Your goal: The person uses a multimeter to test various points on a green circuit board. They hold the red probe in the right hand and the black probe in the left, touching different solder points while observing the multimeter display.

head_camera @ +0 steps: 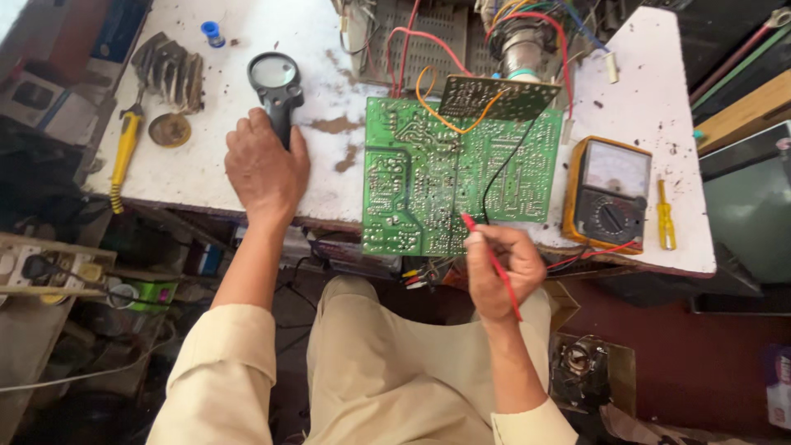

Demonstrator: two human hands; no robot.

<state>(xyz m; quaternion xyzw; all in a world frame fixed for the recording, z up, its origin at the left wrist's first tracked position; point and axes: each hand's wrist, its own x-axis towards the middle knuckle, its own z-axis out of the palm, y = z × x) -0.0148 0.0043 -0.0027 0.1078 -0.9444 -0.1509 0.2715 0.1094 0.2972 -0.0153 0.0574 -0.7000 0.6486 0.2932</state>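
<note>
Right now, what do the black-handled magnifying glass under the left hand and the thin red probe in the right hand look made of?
The black-handled magnifying glass looks like matte moulded plastic around a clear lens, glass or acrylic; it gives a pale reflection. The left hand grips its handle. The thin red probe in the right hand looks like smooth plastic; its tip on the green circuit board is too small to judge.

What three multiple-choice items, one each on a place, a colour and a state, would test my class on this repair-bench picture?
1. Where does the meter sit? A left of the circuit board B right of it C on the floor
2. What colour is the probe in the right hand? A red B blue C white
3. What does the left hand do? A hangs free B presses the board C grips the magnifying glass

Answers: 1 B, it lies beside the green circuit board; 2 A, a thin red rod; 3 C, fingers wrap the handle.
</note>
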